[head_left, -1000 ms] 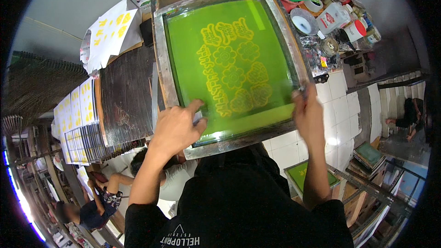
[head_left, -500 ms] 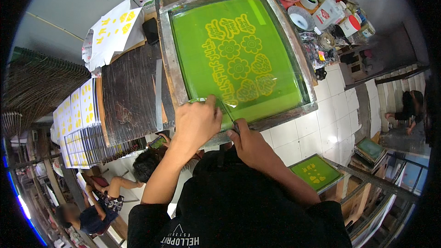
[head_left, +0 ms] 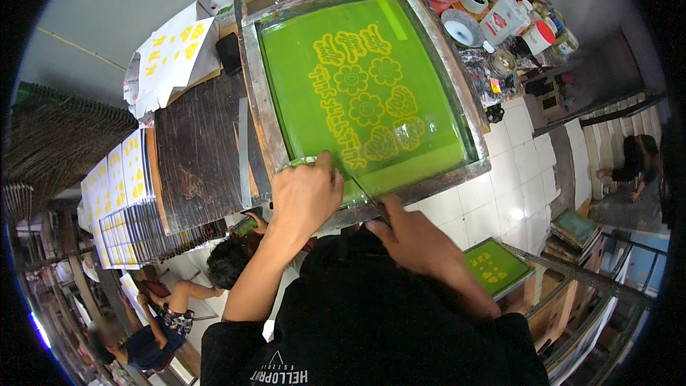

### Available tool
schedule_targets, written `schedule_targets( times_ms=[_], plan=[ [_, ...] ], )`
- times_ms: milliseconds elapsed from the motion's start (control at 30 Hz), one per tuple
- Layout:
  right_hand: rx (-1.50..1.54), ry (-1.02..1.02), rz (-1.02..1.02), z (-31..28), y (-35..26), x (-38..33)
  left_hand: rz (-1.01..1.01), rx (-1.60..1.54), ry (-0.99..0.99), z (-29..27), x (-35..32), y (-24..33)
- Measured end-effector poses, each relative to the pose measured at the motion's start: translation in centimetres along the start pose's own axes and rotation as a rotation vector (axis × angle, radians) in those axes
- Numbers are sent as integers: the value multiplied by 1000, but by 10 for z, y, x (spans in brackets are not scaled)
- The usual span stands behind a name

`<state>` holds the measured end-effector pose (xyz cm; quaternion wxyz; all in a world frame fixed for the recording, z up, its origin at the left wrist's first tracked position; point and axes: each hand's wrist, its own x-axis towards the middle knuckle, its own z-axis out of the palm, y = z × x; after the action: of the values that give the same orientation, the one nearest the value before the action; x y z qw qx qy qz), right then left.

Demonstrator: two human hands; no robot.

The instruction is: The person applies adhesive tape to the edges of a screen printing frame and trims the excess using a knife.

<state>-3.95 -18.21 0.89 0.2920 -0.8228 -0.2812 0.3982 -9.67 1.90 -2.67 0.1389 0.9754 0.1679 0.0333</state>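
Observation:
A screen-printing frame [head_left: 251, 78] lies before me. Its green mesh [head_left: 300, 100] carries yellow outlines of flowers, lettering and rounded shapes. At the near left corner of the mesh, my left hand [head_left: 304, 193] is closed around what looks like a tape roll [head_left: 301, 161], mostly hidden, with a green and white rim showing. My right hand [head_left: 411, 236] is closed at the near edge, fingers pinched. A thin dark line [head_left: 363, 187] runs from beside my left hand to my right fingers; whether it is a tape edge or a slim tool, I cannot tell.
Left are a dark wooden board [head_left: 196, 157], a metal strip [head_left: 244, 150] and printed sheets [head_left: 175, 57]. Bottles and tubs [head_left: 504, 21] crowd the far right bench. A second screen [head_left: 493, 264] rests low right. Another person [head_left: 146, 336] sits lower left; another [head_left: 636, 164] is far right.
My right hand has moved right and slightly down, away from my left hand. The thin line between them shows longer. My left hand keeps its grip; the view has shifted slightly.

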Motion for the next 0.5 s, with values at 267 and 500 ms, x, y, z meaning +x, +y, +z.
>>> schedule_targets(
  times_ms=[267,500],
  plan=[
    [400,594,32,-132,91,23,-27,-23,-50,-17,2,2],
    [785,562,134,-206,172,129,-74,-44,-56,-24,1,4]
  ],
)
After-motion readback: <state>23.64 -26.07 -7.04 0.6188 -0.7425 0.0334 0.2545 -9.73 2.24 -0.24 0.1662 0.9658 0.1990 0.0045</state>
